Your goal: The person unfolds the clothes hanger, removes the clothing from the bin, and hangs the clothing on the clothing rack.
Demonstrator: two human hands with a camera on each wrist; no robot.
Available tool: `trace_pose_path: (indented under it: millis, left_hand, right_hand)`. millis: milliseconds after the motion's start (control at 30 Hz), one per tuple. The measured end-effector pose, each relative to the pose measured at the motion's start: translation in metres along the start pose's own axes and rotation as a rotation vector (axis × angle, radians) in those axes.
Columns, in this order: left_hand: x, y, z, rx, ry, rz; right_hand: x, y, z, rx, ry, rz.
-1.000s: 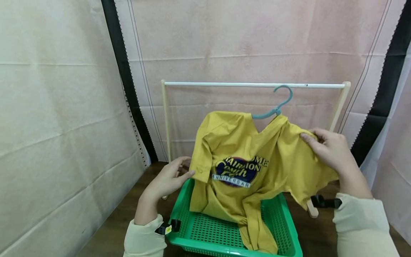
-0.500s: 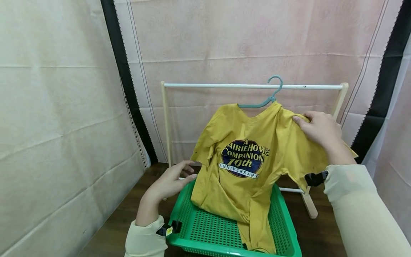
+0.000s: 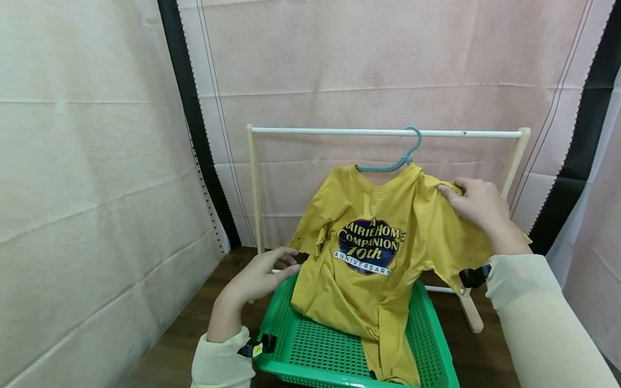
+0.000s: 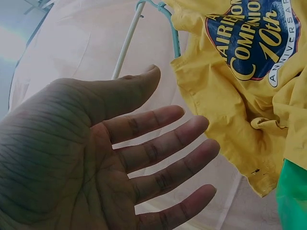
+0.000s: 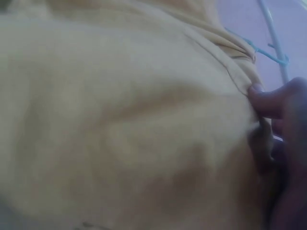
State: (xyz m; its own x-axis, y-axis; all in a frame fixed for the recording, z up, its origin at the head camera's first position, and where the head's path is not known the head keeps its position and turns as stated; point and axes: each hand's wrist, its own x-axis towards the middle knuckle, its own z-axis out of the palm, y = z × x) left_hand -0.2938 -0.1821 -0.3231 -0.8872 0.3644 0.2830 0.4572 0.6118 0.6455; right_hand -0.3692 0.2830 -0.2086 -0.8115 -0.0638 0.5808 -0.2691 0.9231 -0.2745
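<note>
A yellow T-shirt [image 3: 359, 215] with a dark round print hangs on a blue hanger [image 3: 388, 167], whose hook rises from the neckline and meets the white rod [image 3: 315, 131] of a small rack. My right hand [image 3: 480, 205] pinches the shirt at its right shoulder, thumb in front; the right wrist view shows the thumb on the yellow cloth, the other fingers mostly hidden behind. Beside the left sleeve is my left hand [image 3: 262, 272], its fingers spread and holding nothing. In the left wrist view those fingers [image 4: 168, 148] lie close to the sleeve's edge. The shirt's lower part droops into a green basket.
The green perforated basket [image 3: 276, 318] stands on the dark wooden table [image 3: 184, 328] in front of the rack. A cream rack post [image 3: 255, 194] rises at left, and a rack foot [image 3: 469, 312] lies right of the basket. Pale cloth walls surround the table.
My right hand has carried the shirt and hanger up and left, then slightly down, bringing the hook to the rod. The left hand has let the sleeve slip away and stays nearly in place.
</note>
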Motion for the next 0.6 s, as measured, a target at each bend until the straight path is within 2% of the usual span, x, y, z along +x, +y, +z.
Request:
trace_pose_path:
  millis: [267, 600]
  left_hand:
    - [0.001, -0.003, 0.001, -0.011, -0.023, -0.003]
    - [0.0, -0.003, 0.001, -0.013, -0.032, -0.003]
  right_hand:
    - [-0.003, -0.005, -0.003, -0.085, -0.01, 0.017]
    - [-0.005, -0.015, 0.003, -0.081, 0.094, 0.039]
